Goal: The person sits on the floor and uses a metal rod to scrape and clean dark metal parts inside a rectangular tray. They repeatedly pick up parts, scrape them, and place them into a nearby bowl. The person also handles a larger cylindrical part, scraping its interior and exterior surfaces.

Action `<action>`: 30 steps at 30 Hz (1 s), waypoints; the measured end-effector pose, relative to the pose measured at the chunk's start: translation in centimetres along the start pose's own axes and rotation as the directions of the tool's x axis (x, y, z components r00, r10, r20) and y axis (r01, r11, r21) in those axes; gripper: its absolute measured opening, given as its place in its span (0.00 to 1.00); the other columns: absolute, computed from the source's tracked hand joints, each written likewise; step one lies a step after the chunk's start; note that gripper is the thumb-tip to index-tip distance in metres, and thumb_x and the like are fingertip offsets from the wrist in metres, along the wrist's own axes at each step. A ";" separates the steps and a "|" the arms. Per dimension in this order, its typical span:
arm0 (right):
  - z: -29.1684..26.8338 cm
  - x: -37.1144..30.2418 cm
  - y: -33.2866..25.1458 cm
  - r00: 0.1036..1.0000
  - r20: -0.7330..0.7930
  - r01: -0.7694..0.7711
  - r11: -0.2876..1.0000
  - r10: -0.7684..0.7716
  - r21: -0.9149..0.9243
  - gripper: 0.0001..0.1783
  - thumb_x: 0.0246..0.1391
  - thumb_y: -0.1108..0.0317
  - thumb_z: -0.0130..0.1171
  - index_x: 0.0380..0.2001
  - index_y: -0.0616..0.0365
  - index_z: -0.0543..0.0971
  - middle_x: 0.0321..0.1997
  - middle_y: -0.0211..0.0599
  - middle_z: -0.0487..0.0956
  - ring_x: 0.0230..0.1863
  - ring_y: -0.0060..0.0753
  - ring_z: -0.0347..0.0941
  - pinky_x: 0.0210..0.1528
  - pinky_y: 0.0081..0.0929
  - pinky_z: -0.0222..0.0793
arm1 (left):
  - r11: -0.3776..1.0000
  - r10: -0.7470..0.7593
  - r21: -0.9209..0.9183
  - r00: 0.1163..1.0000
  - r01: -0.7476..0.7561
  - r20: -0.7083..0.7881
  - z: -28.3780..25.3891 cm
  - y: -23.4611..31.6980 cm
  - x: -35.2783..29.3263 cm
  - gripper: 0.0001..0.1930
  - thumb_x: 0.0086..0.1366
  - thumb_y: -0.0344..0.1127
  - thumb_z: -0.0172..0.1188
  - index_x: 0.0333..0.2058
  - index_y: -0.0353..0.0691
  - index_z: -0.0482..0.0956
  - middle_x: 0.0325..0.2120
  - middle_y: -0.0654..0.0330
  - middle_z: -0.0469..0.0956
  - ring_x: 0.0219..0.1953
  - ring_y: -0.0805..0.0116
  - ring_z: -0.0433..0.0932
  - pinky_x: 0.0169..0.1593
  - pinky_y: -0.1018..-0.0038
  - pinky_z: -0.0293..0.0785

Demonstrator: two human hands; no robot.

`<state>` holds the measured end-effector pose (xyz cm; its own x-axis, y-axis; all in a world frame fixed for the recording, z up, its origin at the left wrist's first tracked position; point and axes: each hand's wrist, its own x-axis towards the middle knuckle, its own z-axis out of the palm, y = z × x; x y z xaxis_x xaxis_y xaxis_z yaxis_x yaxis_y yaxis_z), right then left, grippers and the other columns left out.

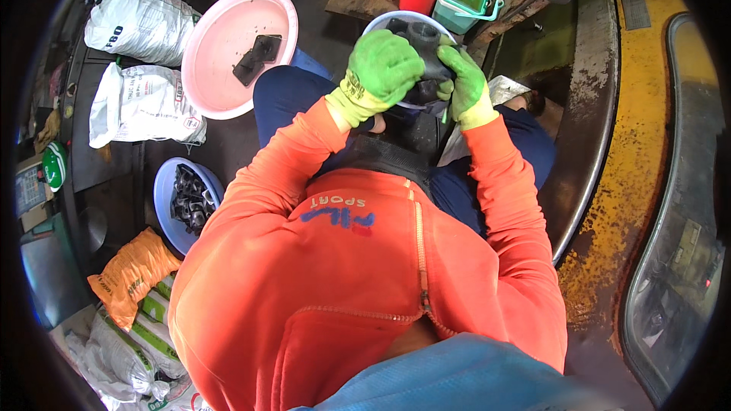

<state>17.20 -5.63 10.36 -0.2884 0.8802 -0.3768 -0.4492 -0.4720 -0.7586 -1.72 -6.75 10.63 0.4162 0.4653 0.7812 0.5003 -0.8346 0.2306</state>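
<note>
Green-gloved left hand [384, 68] curled against a black part [431, 62]; right hand [463, 80] grips it. Both over a pale-rimmed basin [411, 14]. Pink basin [215, 49] to the left, black pieces [266, 48] inside. Blue basin [163, 196], lower left: small black parts [190, 204].

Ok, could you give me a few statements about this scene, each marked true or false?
1. The left hand and right hand both wear green gloves. True.
2. The pink basin is full of white cloth. False: dark pieces lie in the pink basin.
3. The right hand holds a black piece at a round basin. True.
4. The orange bag is inside the blue basin. False: the orange bag lies beside the blue basin.
</note>
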 end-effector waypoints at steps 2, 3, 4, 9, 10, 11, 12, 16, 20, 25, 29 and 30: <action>0.3 -0.5 -0.3 0.987 0.056 0.143 0.986 -0.148 0.083 0.22 0.56 0.68 0.57 0.54 0.57 0.70 0.40 0.32 0.78 0.26 0.19 0.71 0.23 0.16 0.64 | 0.984 -0.052 -0.173 0.998 0.046 -0.030 -0.7 1.2 0.4 0.17 0.40 0.35 0.71 0.31 0.41 0.77 0.32 0.57 0.75 0.34 0.54 0.74 0.38 0.61 0.70; 0.4 -0.6 -0.5 0.977 0.041 0.205 0.973 -0.210 0.102 0.24 0.55 0.71 0.57 0.56 0.57 0.69 0.42 0.33 0.77 0.30 0.21 0.73 0.26 0.17 0.68 | 0.962 -0.153 -0.243 0.983 0.126 -0.097 -0.8 1.8 0.4 0.21 0.39 0.37 0.74 0.33 0.41 0.77 0.36 0.55 0.74 0.38 0.53 0.74 0.42 0.61 0.71; 0.4 -0.7 -0.5 0.953 0.058 0.288 0.949 -0.298 0.129 0.26 0.54 0.73 0.58 0.57 0.58 0.67 0.44 0.34 0.76 0.34 0.22 0.74 0.30 0.18 0.72 | 0.954 -0.206 -0.258 0.961 0.155 -0.184 -0.9 1.9 0.6 0.30 0.36 0.41 0.77 0.39 0.38 0.75 0.43 0.52 0.72 0.46 0.51 0.72 0.50 0.60 0.69; 0.9 -1.2 -0.6 0.908 0.118 0.406 0.914 -0.402 -0.017 0.26 0.58 0.72 0.55 0.59 0.59 0.65 0.47 0.35 0.75 0.43 0.23 0.73 0.42 0.19 0.72 | 0.846 -0.429 -0.312 0.900 0.432 0.081 -0.1 0.9 1.9 0.34 0.43 0.38 0.75 0.50 0.36 0.73 0.52 0.52 0.72 0.59 0.55 0.67 0.59 0.63 0.65; 0.9 -1.2 -0.8 0.915 0.115 0.387 0.922 -0.387 0.026 0.25 0.59 0.69 0.54 0.59 0.59 0.65 0.44 0.34 0.76 0.39 0.21 0.73 0.38 0.17 0.72 | 0.858 -0.404 -0.325 0.913 0.399 0.054 0.0 0.6 2.3 0.32 0.44 0.37 0.75 0.49 0.36 0.74 0.51 0.53 0.73 0.60 0.55 0.67 0.60 0.64 0.65; 0.9 -1.3 -0.8 0.929 0.115 0.348 0.936 -0.351 0.049 0.24 0.61 0.66 0.53 0.59 0.59 0.65 0.42 0.33 0.77 0.35 0.20 0.73 0.34 0.16 0.72 | 0.869 -0.379 -0.339 0.925 0.361 0.015 0.1 0.4 2.6 0.30 0.44 0.36 0.74 0.48 0.36 0.75 0.50 0.54 0.75 0.60 0.56 0.67 0.60 0.65 0.65; 0.7 -1.3 -1.1 0.971 0.004 0.238 0.971 -0.238 -0.032 0.23 0.63 0.57 0.49 0.56 0.57 0.68 0.32 0.28 0.77 0.22 0.16 0.68 0.20 0.13 0.63 | 0.816 -0.438 -0.444 0.897 0.370 -0.058 0.2 0.4 2.9 0.26 0.45 0.34 0.74 0.44 0.36 0.76 0.45 0.55 0.78 0.54 0.60 0.72 0.56 0.67 0.68; -0.1 -1.5 -0.1 0.996 0.049 0.090 0.908 -0.077 -0.409 0.22 0.61 0.54 0.51 0.54 0.53 0.71 0.28 0.25 0.76 0.17 0.14 0.62 0.18 0.14 0.55 | 0.655 -0.594 -0.577 0.805 0.488 0.007 0.2 1.3 3.6 0.24 0.46 0.33 0.73 0.43 0.37 0.77 0.41 0.58 0.79 0.41 0.71 0.77 0.47 0.73 0.74; -0.4 -1.0 2.4 0.778 0.299 0.595 0.495 -0.552 -0.634 0.28 0.56 0.62 0.59 0.58 0.56 0.67 0.57 0.37 0.72 0.59 0.35 0.68 0.60 0.30 0.63 | 0.690 -0.542 -0.572 0.840 0.444 -0.001 0.4 2.6 3.6 0.23 0.46 0.32 0.72 0.43 0.37 0.77 0.41 0.58 0.78 0.42 0.69 0.77 0.47 0.72 0.73; 0.9 -0.8 2.5 0.749 0.272 0.660 0.651 -0.604 -0.374 0.25 0.58 0.64 0.55 0.57 0.59 0.67 0.53 0.38 0.74 0.55 0.33 0.70 0.56 0.29 0.66 | 0.683 -0.520 -0.625 0.853 0.378 -0.053 0.9 3.8 3.9 0.23 0.45 0.31 0.72 0.42 0.37 0.76 0.42 0.57 0.77 0.43 0.67 0.76 0.48 0.71 0.73; 1.9 -1.6 1.0 0.754 0.347 0.656 0.673 -0.558 -0.342 0.22 0.59 0.62 0.54 0.54 0.61 0.68 0.50 0.37 0.74 0.51 0.32 0.71 0.54 0.28 0.68 | 0.735 -0.455 -0.603 0.884 0.309 -0.102 0.6 3.9 4.3 0.22 0.46 0.30 0.71 0.41 0.37 0.76 0.42 0.57 0.78 0.43 0.66 0.77 0.47 0.71 0.73; 2.0 -1.8 0.5 0.757 0.383 0.653 0.575 -0.530 -0.493 0.22 0.58 0.63 0.55 0.54 0.61 0.69 0.50 0.37 0.74 0.51 0.32 0.72 0.54 0.28 0.68 | 0.721 -0.453 -0.619 0.888 0.312 -0.080 0.4 3.9 4.3 0.22 0.46 0.30 0.71 0.41 0.37 0.76 0.41 0.57 0.78 0.43 0.66 0.77 0.47 0.71 0.73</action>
<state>15.78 -7.55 11.68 -0.3035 0.8973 0.3206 -0.0292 0.3275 -0.9444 2.31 -7.83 14.67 0.0826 0.7677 0.6355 0.0202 -0.6389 0.7691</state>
